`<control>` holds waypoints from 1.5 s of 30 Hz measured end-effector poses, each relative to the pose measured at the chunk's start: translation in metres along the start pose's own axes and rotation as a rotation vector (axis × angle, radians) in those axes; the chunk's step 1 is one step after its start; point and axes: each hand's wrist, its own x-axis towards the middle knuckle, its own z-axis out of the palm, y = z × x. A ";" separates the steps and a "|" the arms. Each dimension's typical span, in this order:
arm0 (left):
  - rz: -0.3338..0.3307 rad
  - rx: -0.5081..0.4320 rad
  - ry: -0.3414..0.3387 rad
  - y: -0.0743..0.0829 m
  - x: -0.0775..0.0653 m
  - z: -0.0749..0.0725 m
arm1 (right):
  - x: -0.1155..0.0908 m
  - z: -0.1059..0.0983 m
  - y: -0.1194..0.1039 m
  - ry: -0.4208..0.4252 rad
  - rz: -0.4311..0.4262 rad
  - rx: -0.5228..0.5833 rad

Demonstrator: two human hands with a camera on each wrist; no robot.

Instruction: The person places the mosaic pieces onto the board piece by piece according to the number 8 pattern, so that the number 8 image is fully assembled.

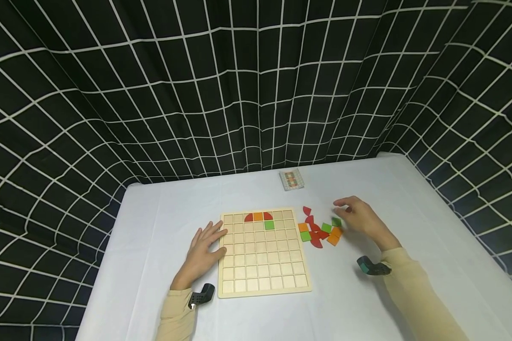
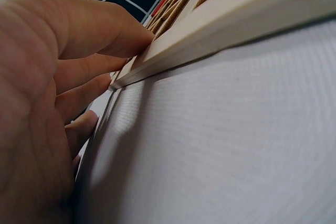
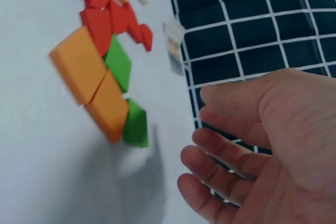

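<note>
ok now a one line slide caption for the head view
Left hand touching a board that holds four tiles, right hand hovering by the loose tiles.
</note>
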 end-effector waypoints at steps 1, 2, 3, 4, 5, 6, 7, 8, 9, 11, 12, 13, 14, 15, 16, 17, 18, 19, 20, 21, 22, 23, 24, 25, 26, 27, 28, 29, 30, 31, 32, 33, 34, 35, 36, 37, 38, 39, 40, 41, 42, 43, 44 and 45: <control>0.000 -0.001 0.000 0.000 0.000 0.000 | 0.000 0.001 0.001 -0.001 0.000 0.000; 0.000 -0.001 0.000 0.000 0.000 0.000 | 0.000 0.002 0.003 -0.002 -0.002 -0.002; 0.001 -0.002 0.000 0.000 0.000 0.000 | -0.001 0.003 0.004 -0.001 -0.005 -0.005; 0.001 -0.001 0.000 0.000 0.000 0.000 | -0.001 0.005 0.006 -0.001 -0.009 -0.008; 0.002 -0.001 0.000 0.000 0.000 0.000 | -0.001 0.006 0.007 0.000 -0.013 -0.011; 0.002 -0.001 -0.001 0.000 0.000 0.000 | -0.001 0.007 0.008 -0.001 -0.018 -0.010; 0.004 -0.003 -0.001 0.000 0.000 0.001 | -0.001 0.008 0.009 -0.004 -0.024 -0.008; 0.004 -0.003 -0.001 0.000 0.000 0.001 | -0.001 0.009 0.010 -0.005 -0.032 -0.010; 0.005 -0.002 0.000 0.000 0.000 0.001 | -0.001 0.009 0.011 -0.011 -0.037 -0.009; 0.006 0.000 0.001 0.000 0.000 0.001 | 0.000 0.011 0.013 -0.026 -0.052 -0.008; 0.006 0.002 0.001 0.000 0.000 0.001 | 0.000 0.012 0.014 -0.036 -0.057 -0.008; 0.006 0.003 0.001 -0.001 0.000 0.001 | 0.000 0.012 0.016 -0.045 -0.068 -0.017; 0.004 0.003 0.001 -0.001 0.000 0.000 | 0.000 0.013 0.016 -0.053 -0.068 -0.021; 0.004 0.003 0.001 0.000 0.000 0.000 | 0.000 0.014 0.017 -0.061 -0.067 -0.026; 0.003 0.000 0.001 0.000 0.000 0.000 | 0.000 0.014 0.018 -0.064 -0.067 -0.033; 0.001 -0.002 0.001 0.000 0.000 0.000 | -0.001 0.015 0.018 -0.065 -0.065 -0.043; 0.001 -0.006 0.001 0.000 0.000 0.000 | -0.001 0.016 0.018 -0.062 -0.066 -0.055; 0.000 -0.010 0.002 0.000 0.000 0.000 | -0.002 0.016 0.018 -0.058 -0.068 -0.067; 0.000 -0.012 0.003 0.001 0.000 0.000 | -0.002 0.017 0.017 -0.052 -0.063 -0.073; 0.001 -0.015 0.003 0.001 0.000 0.000 | -0.002 0.017 0.017 -0.045 -0.067 -0.083; 0.002 -0.015 0.004 0.001 0.000 0.000 | -0.003 0.018 0.016 -0.037 -0.069 -0.091; 0.002 -0.015 0.004 0.001 0.000 0.000 | -0.003 0.018 0.015 -0.030 -0.070 -0.099; 0.001 -0.014 0.004 0.001 0.000 0.000 | -0.003 0.018 0.015 -0.025 -0.067 -0.103; 0.001 -0.014 0.004 0.002 0.000 0.000 | -0.003 0.018 0.014 -0.022 -0.062 -0.105; 0.001 -0.012 0.003 0.002 0.000 0.000 | -0.003 0.019 0.013 -0.020 -0.055 -0.105; 0.000 -0.012 0.003 0.002 0.000 0.000 | -0.003 0.019 0.013 -0.021 -0.049 -0.105; -0.001 -0.011 0.002 0.002 0.000 0.000 | -0.003 0.019 0.013 -0.023 -0.043 -0.105; -0.003 -0.011 0.001 0.002 0.000 0.000 | -0.003 0.019 0.013 -0.026 -0.038 -0.106; -0.005 -0.010 0.000 0.002 0.000 0.000 | -0.003 0.019 0.013 -0.028 -0.036 -0.104; -0.006 -0.009 0.000 0.002 0.000 0.000 | -0.003 0.019 0.013 -0.034 -0.032 -0.099; -0.006 -0.006 -0.001 0.002 -0.001 0.000 | -0.003 0.019 0.014 -0.038 -0.031 -0.095; -0.005 -0.004 -0.002 0.002 0.000 0.000 | -0.003 0.018 0.015 -0.043 -0.032 -0.086; -0.003 -0.003 -0.002 0.001 0.000 0.000 | -0.003 0.017 0.017 -0.045 -0.039 -0.076; -0.002 -0.002 -0.002 0.001 0.000 0.000 | -0.003 0.016 0.018 -0.048 -0.045 -0.064; -0.001 0.000 -0.002 0.000 0.000 0.001 | -0.003 0.015 0.018 -0.049 -0.049 -0.050; 0.000 0.001 -0.003 0.000 0.000 0.001 | -0.004 0.014 0.018 -0.049 -0.052 -0.037; 0.001 0.001 -0.003 0.000 0.000 0.001 | -0.004 0.012 0.018 -0.045 -0.059 -0.029; 0.000 0.001 -0.003 0.000 0.000 0.001 | -0.005 0.011 0.016 -0.042 -0.064 -0.019; 0.000 0.000 -0.003 0.001 0.000 0.000 | -0.005 0.009 0.015 -0.036 -0.067 -0.015; -0.001 0.001 -0.004 0.001 0.000 0.000 | -0.005 0.008 0.013 -0.034 -0.066 -0.009; -0.002 0.001 -0.004 0.001 0.000 0.000 | -0.005 0.007 0.011 -0.030 -0.063 -0.004; -0.003 0.000 -0.004 0.001 0.000 -0.001 | -0.005 0.006 0.009 -0.026 -0.061 -0.001; -0.004 0.000 -0.003 0.002 0.000 -0.001 | -0.005 0.005 0.007 -0.025 -0.058 0.006; -0.004 -0.001 -0.003 0.002 0.000 -0.001 | -0.004 0.004 0.005 -0.025 -0.054 0.015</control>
